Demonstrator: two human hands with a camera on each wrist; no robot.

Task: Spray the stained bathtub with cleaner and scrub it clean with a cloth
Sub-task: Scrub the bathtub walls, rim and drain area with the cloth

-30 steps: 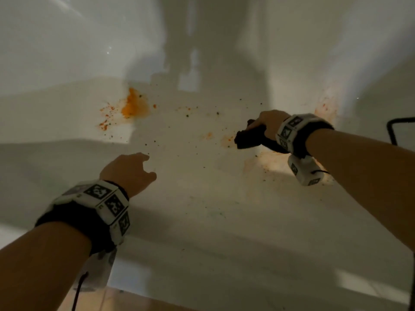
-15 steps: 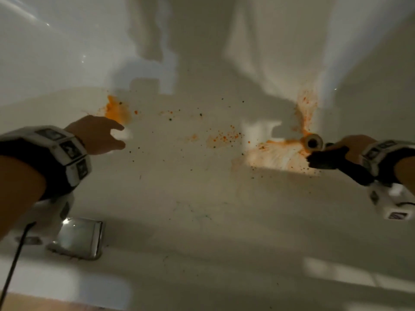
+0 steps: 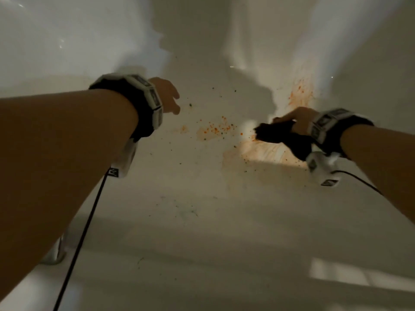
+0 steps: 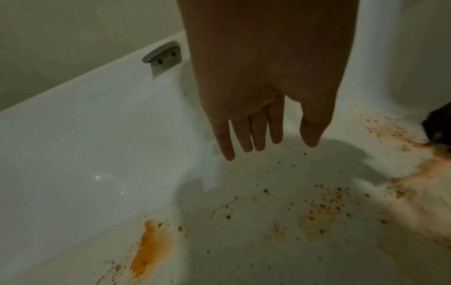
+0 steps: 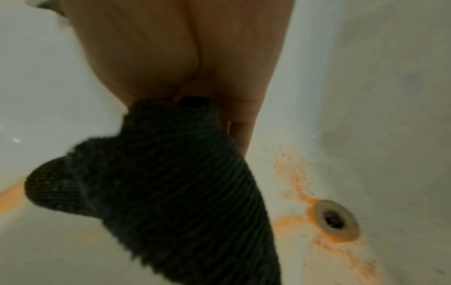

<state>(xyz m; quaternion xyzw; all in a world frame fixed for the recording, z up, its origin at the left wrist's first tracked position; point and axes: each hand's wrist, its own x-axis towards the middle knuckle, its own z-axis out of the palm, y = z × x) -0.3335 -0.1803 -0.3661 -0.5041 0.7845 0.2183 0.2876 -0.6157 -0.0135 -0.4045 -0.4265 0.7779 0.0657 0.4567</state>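
Observation:
The white bathtub (image 3: 202, 221) carries orange stains and dark specks. My right hand (image 3: 294, 122) grips a dark ribbed cloth (image 3: 278, 134) (image 5: 171, 183) low over a smeared orange patch (image 3: 262, 151) on the floor. Orange speckles (image 3: 213, 129) lie left of the cloth. More orange runs up the right wall (image 3: 299, 97) and rings the drain (image 5: 334, 219). My left hand (image 3: 167, 97) (image 4: 263, 131) hovers above the tub floor with straight fingers and holds nothing. A thick orange blot (image 4: 149, 248) lies by the left wall.
A metal overflow plate (image 4: 162, 56) sits on the tub wall near the rim. A shiny metal object (image 3: 56, 252) shows under my left forearm. Black cables hang from both wrist cameras. The tub's near floor has only faint specks.
My right hand with the cloth has moved left, and the drain is hidden in the head view. My left arm has come right and forward over the tub.

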